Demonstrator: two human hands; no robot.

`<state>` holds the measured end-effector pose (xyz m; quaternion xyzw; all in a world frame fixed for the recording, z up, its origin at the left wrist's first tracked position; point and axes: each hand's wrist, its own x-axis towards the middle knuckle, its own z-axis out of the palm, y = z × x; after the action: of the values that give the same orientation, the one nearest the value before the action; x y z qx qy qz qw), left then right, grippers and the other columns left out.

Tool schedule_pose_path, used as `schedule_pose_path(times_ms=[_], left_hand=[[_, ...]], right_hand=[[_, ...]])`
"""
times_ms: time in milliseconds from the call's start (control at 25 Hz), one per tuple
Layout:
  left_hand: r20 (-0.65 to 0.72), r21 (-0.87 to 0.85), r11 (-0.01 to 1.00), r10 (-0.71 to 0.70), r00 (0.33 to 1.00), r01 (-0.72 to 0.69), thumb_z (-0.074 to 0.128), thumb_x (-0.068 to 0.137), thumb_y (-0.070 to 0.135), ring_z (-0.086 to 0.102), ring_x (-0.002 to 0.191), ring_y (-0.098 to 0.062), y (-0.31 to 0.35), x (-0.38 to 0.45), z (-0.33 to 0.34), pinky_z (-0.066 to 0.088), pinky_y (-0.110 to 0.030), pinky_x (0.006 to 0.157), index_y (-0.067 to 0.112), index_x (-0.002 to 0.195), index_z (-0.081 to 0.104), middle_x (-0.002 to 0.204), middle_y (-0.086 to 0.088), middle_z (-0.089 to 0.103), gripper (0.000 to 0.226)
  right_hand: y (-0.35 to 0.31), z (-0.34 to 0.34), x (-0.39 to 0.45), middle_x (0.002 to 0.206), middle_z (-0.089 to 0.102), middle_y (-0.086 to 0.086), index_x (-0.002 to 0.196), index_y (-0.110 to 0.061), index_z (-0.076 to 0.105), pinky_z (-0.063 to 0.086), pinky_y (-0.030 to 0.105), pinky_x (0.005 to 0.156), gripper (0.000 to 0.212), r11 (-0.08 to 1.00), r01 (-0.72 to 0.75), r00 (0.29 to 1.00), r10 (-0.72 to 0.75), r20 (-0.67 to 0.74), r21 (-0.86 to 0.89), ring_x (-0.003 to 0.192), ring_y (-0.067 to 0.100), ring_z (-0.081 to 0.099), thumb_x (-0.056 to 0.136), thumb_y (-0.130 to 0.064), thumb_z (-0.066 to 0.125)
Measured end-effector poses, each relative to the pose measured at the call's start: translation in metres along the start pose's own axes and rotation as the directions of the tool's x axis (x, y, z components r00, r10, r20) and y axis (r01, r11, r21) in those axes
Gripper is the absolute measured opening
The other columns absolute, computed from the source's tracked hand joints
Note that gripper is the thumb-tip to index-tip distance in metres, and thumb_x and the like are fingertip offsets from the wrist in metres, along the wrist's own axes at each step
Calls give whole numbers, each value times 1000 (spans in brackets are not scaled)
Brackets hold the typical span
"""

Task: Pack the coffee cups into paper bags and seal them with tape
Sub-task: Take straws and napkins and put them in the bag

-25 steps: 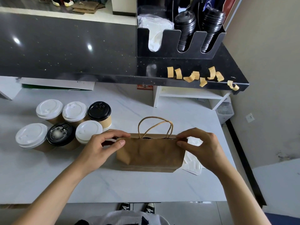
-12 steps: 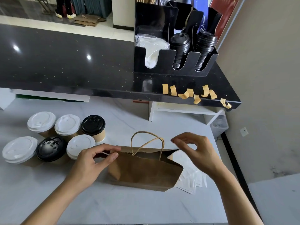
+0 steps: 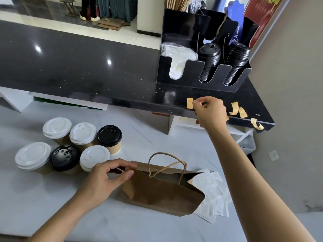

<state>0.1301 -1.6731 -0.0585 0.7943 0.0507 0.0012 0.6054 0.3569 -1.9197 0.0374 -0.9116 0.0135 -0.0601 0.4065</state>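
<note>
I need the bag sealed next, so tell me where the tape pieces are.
The tape pieces hang in a row along the front edge of the black counter, upper right, below the lid holder. The right hand reaches among them.

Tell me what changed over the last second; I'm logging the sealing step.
The right hand let go of the paper bag, rose to the black counter's edge, and its fingers pinch a tape strip. The left hand still grips the bag's top; the cups stayed put.
</note>
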Motion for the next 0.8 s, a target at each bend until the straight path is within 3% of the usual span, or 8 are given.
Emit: schedule_pose_path(times_ms=[160,360,560,800], left_hand=[[-10,18,1000,-11,1000,12,73,84,32,69,103,-9,3,-5,0,52,-26,97,44,98,77,109,16,76,19],[-14,44,999,-21,1000,21,75,87,25,68,105,-8,3,-10,-2,51,-34,100,45,99,76,109,19,75,24],[-16,47,999,-3,1000,4,74,86,26,68,104,-7,5,-13,-2,51,-28,98,45,101,76,109,18,75,24],[-22,67,998,-10,1000,12,74,86,30,68,105,-10,4,-17,-2,51,-35,100,46,101,75,110,19,75,22]], right_hand=[[-4,6,22,73,71,2,108,-16,72,64,39,67,22,995,-96,995,96,39,-21,56,19,68,96,-33,63],[-3,9,32,69,67,1,82,-20,77,55,34,62,14,995,-93,993,89,82,39,59,20,59,91,-17,65],[-4,10,34,74,65,-5,91,-22,74,52,32,67,11,996,-34,997,28,66,81,68,15,58,95,-20,63],[-2,8,37,83,66,-9,95,-22,75,53,30,73,8,987,20,997,-8,-73,161,74,8,60,95,-26,69]])
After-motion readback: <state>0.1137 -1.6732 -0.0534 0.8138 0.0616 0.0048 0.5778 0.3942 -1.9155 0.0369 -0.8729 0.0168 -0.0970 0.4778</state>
